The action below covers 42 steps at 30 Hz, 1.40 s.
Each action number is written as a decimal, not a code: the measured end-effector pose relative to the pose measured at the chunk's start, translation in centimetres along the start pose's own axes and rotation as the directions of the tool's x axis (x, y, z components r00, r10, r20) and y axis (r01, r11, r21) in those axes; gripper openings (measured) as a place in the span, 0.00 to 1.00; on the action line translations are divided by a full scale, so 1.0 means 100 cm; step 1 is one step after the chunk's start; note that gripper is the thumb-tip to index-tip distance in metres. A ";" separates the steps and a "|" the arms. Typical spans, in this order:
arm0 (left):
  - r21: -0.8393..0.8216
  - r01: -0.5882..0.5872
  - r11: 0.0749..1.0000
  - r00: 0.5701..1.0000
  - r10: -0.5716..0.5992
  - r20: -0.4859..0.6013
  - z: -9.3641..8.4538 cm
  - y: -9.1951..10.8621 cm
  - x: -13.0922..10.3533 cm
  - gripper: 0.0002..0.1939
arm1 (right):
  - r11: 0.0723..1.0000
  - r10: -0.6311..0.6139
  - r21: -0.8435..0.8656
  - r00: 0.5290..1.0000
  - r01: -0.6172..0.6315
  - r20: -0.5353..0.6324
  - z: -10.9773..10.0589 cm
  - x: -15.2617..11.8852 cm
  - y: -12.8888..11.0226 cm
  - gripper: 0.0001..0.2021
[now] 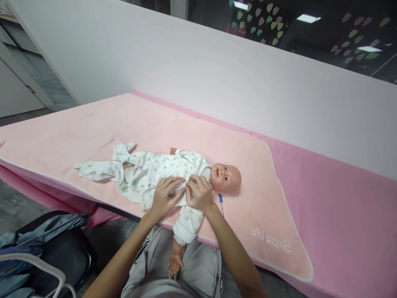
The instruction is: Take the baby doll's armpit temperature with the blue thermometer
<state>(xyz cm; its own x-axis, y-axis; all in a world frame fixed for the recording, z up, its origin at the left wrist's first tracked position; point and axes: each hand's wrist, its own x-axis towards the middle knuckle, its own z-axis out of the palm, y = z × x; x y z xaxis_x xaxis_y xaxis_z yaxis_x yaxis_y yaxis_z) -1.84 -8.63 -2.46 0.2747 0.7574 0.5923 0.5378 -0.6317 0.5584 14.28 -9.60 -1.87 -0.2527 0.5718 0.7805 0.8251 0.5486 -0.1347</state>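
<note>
Left hand [167, 195] and right hand [199, 192] pinch the shirt [169, 165]; doll's head [228, 179] lies at three o'clock; sleeves [190, 223] are on, fastening seems unfinished.

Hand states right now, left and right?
Left hand: fingers curled at the doll's printed top; closed grip can't be told.
Right hand: curled there too, nearer its head; closed grip can't be told.

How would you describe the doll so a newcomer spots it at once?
Beside the white wall is a pink-covered table. On its pale peach blanket, the doll lies face up. Its bald head and patterned white outfit set it apart from the flat blanket.
</note>
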 end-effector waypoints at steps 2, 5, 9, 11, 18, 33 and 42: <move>0.009 0.008 1.000 1.000 -0.008 -0.009 0.001 -0.001 0.000 0.13 | 1.000 0.009 0.016 1.000 -0.009 0.010 0.001 0.000 0.001 0.05; 0.010 -0.006 1.000 1.000 0.006 -0.004 0.001 -0.003 0.000 0.13 | 0.999 0.012 0.037 1.000 -0.013 0.019 0.003 0.001 0.003 0.06; 0.026 -0.028 0.999 0.999 0.027 0.034 0.000 0.000 0.001 0.13 | 0.998 0.041 0.045 0.999 -0.041 -0.011 0.006 0.001 0.004 0.06; 0.038 -0.004 0.999 0.999 0.002 0.036 -0.001 0.004 0.003 0.12 | 0.998 0.054 0.043 0.998 -0.053 -0.021 0.006 0.002 0.005 0.06; -0.019 0.108 0.994 0.990 -0.106 0.094 -0.008 0.009 0.013 0.10 | 0.995 0.091 0.047 0.996 -0.090 -0.007 0.007 0.002 0.006 0.06; -0.094 0.070 0.993 0.986 -0.055 0.156 -0.015 0.002 0.015 0.09 | 0.995 0.071 0.065 0.997 -0.070 -0.011 0.004 0.004 0.003 0.07; 0.189 -0.038 0.981 0.965 -0.013 0.263 -0.016 0.027 0.023 0.09 | 0.998 0.068 0.019 0.998 -0.068 -0.005 0.007 0.000 0.004 0.06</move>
<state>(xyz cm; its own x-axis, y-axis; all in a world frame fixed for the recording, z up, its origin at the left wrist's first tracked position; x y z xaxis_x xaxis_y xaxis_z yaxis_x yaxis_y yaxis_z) -1.03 -8.86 1.38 0.4676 0.7825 0.4112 0.6681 -0.6175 0.4151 14.26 -8.95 -2.38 -0.1937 0.6048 0.7725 0.8308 0.5199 -0.1987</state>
